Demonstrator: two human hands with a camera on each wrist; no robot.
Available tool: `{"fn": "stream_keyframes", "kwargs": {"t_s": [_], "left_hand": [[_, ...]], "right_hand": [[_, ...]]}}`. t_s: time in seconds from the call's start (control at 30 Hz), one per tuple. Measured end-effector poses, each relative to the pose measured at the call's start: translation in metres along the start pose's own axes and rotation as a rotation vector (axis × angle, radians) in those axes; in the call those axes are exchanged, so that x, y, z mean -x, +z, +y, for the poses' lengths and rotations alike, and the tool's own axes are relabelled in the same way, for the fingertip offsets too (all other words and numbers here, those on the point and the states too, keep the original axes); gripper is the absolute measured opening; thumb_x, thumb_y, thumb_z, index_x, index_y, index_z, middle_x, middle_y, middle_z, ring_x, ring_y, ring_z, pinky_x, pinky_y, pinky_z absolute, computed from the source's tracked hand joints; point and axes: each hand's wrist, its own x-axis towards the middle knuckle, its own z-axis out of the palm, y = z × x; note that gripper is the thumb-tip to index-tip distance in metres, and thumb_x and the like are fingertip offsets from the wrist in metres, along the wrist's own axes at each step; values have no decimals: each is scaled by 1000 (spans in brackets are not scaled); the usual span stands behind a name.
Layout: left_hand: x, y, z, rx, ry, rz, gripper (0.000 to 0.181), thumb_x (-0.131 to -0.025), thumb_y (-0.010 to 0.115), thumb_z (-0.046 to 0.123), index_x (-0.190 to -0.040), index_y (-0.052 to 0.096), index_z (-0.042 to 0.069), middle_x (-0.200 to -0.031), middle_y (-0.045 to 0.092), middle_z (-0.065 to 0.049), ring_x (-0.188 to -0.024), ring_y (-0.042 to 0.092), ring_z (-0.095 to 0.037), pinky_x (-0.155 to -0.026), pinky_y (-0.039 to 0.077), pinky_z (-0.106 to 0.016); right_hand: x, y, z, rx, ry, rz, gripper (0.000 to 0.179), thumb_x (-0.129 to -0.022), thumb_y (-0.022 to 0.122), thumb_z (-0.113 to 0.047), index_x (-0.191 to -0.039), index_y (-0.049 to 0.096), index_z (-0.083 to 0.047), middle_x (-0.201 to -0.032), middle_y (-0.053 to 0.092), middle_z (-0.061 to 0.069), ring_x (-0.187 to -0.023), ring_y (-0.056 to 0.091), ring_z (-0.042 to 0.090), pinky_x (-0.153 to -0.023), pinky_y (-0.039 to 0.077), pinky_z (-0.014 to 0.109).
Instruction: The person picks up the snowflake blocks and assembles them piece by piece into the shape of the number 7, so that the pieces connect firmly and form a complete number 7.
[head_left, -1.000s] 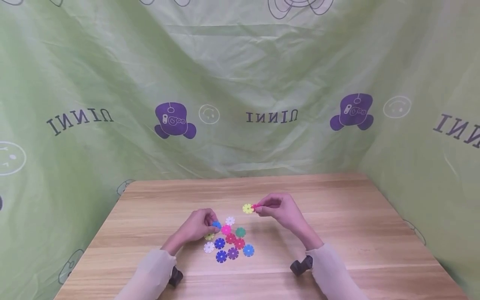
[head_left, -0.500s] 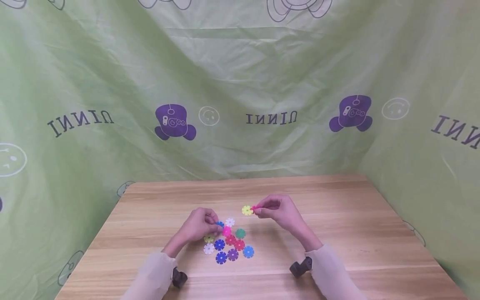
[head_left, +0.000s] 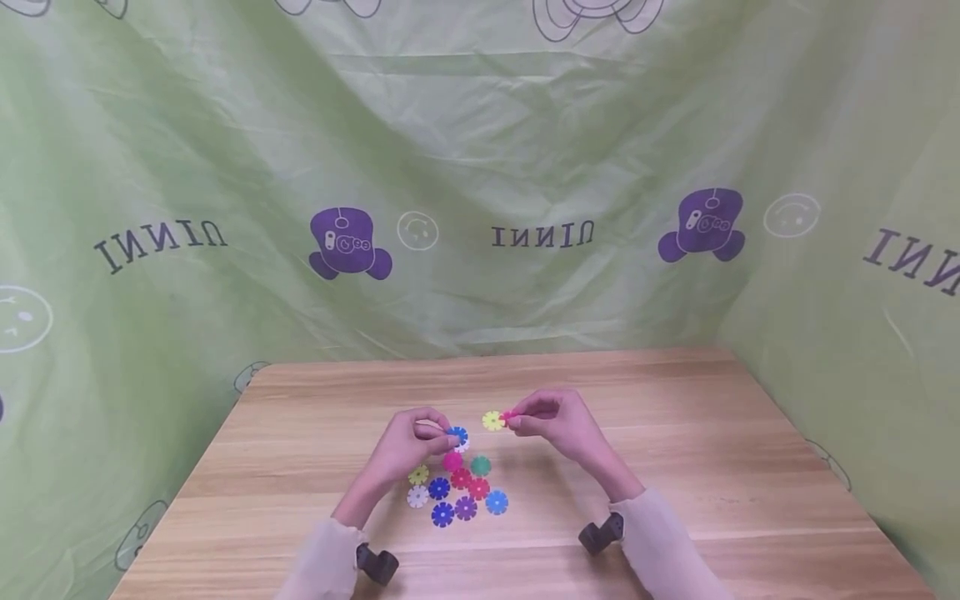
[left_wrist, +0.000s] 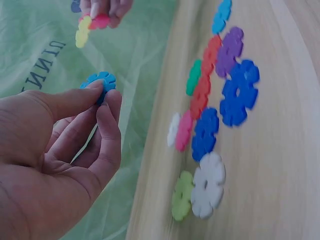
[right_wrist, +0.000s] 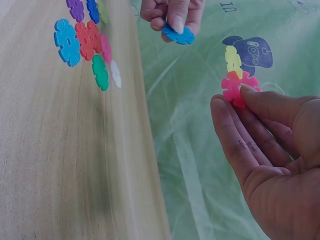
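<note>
Between thumb and fingertips my left hand (head_left: 408, 442) pinches a blue notched snowflake disc (left_wrist: 99, 86), held up over the pile and overlapping a white disc in the head view. My right hand (head_left: 558, 423) pinches a pink snowflake disc (right_wrist: 240, 89) by its edge. A yellow snowflake disc (head_left: 492, 421) is joined to the pink one and points left, toward the blue disc. A small gap separates the blue disc from the yellow one. Below both hands lie loose discs, among them a green one (head_left: 481, 465) and a purple one (head_left: 466, 508).
Several more discs lie flat on the wooden table (head_left: 675, 467), including a light blue one (head_left: 497, 502) and a dark blue one (head_left: 442, 514). A green printed cloth (head_left: 480, 292) hangs behind and at both sides of the table.
My left hand has lifted the blue disc from the pile's left side and carried it up and right, toward the yellow disc. The right hand has stayed nearly still.
</note>
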Motion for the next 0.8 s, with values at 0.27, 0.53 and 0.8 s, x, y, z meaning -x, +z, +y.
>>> {"fn": "stream_keyframes", "kwargs": {"t_s": [0.27, 0.53, 0.8], "left_hand": [[-1, 5, 5, 33, -7, 16, 29, -90, 84, 26, -109, 70, 10, -103, 82, -15, -97, 79, -25, -89, 59, -43], [4, 10, 9, 44, 8, 33, 29, -91, 83, 29, -110, 72, 10, -101, 83, -10, -99, 79, -24, -95, 59, -47], [4, 13, 17, 63, 31, 49, 24, -91, 83, 24, -107, 73, 9, -101, 83, -11, -96, 78, -21, -89, 57, -40]], "right_hand": [[-1, 0, 2, 10, 0, 7, 19, -89, 84, -14, -105, 79, -6, -103, 82, 11, -98, 80, 33, -89, 65, 35], [1, 3, 2, 2, -4, -8, 19, -91, 82, -13, -107, 78, -4, -105, 82, 13, -100, 79, 35, -91, 65, 37], [1, 3, 1, 10, -3, -14, 19, -92, 81, -14, -108, 78, -4, -106, 82, 13, -102, 78, 38, -91, 65, 37]]}}
